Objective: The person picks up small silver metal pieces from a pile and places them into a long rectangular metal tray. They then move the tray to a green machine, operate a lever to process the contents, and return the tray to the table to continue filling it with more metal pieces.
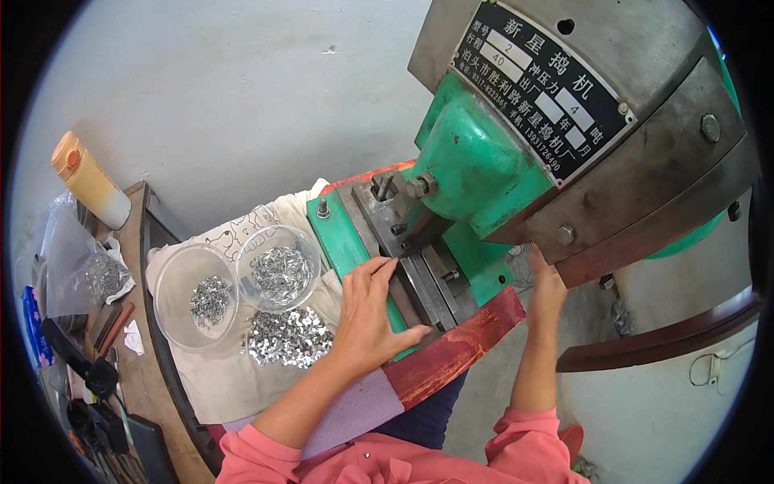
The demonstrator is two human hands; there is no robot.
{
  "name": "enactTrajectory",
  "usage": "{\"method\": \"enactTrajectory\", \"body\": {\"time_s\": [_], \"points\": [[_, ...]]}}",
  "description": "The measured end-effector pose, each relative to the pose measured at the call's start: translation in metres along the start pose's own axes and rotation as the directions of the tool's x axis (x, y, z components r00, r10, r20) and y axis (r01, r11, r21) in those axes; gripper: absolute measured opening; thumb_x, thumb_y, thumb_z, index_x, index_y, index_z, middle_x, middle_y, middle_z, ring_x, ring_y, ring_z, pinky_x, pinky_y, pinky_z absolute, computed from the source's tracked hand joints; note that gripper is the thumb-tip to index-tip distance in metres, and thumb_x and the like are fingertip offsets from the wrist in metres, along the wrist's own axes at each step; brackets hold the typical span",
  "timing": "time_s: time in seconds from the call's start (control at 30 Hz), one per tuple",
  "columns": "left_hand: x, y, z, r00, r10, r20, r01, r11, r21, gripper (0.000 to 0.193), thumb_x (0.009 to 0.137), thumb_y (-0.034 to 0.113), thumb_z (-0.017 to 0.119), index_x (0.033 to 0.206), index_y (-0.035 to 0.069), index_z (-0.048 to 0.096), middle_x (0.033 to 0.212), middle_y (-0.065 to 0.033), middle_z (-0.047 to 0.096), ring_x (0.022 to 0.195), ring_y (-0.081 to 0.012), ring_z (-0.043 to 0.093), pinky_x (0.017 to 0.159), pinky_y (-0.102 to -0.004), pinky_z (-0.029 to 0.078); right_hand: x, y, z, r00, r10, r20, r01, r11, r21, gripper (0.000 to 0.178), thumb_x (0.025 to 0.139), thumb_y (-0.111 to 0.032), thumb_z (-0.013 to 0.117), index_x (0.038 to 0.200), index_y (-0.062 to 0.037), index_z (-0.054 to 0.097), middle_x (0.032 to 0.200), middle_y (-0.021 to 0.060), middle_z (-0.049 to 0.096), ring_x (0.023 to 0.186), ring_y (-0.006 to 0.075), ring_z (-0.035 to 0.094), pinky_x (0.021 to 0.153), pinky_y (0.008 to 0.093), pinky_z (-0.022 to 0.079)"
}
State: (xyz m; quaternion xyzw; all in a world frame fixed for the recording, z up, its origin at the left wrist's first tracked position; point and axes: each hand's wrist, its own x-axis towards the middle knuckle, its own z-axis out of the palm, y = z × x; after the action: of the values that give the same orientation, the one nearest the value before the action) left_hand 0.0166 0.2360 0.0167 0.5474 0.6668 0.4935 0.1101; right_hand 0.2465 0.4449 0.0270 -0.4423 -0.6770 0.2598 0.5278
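Observation:
My left hand (367, 319) rests at the near left side of the die (427, 290) on a green bench punch press (480, 161). Its fingertips touch the die's left edge and its thumb stretches out apart from them over the near end. Nothing shows in its grasp. Under the right side of the press head is my right hand (548, 282), raised, with its fingers partly hidden beside the dark metal housing. Beside those fingers shows a grey patch of unclear make. To the left of my left hand lies a loose heap of small shiny metal pieces (290, 337).
Two clear round tubs, one (165, 319) at left and another (278, 242) beside it, hold small metal parts on a pale cloth (205, 387). A wooden side table (157, 379) carries a yellow bottle (93, 181), a plastic bag (72, 258) and tools. A red wooden edge (459, 347) borders the press.

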Motion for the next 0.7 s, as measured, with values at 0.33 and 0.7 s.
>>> {"method": "enactTrajectory", "body": {"time_s": [0.33,0.7], "points": [[-0.011,0.009,-0.014,1.000,0.013,0.000,-0.013,0.999,0.040,0.092,0.068,0.015,0.089,0.144,-0.002,0.041,0.136,-0.0232,0.042,0.122,-0.0426,0.043,0.106,-0.0490,0.039,-0.006,-0.091,0.035,0.533,0.223,0.816,-0.312,0.948,-0.056,0.026,0.104,-0.019,0.058,0.102,0.0044,0.068,0.082,0.0068,0.069,0.063,0.0097,0.064,0.057,0.0248,0.052],[-0.035,0.011,-0.030,0.998,-0.029,0.064,0.025,0.998,0.052,0.080,0.071,0.011,0.085,0.140,-0.003,0.046,0.131,-0.0231,0.046,0.119,-0.0409,0.044,0.103,-0.0473,0.039,0.009,-0.096,0.050,0.295,0.394,0.870,-0.477,0.850,-0.223,0.028,0.103,-0.024,0.062,0.105,0.0036,0.064,0.084,0.0086,0.069,0.067,0.0123,0.068,0.060,0.0260,0.059]]}}
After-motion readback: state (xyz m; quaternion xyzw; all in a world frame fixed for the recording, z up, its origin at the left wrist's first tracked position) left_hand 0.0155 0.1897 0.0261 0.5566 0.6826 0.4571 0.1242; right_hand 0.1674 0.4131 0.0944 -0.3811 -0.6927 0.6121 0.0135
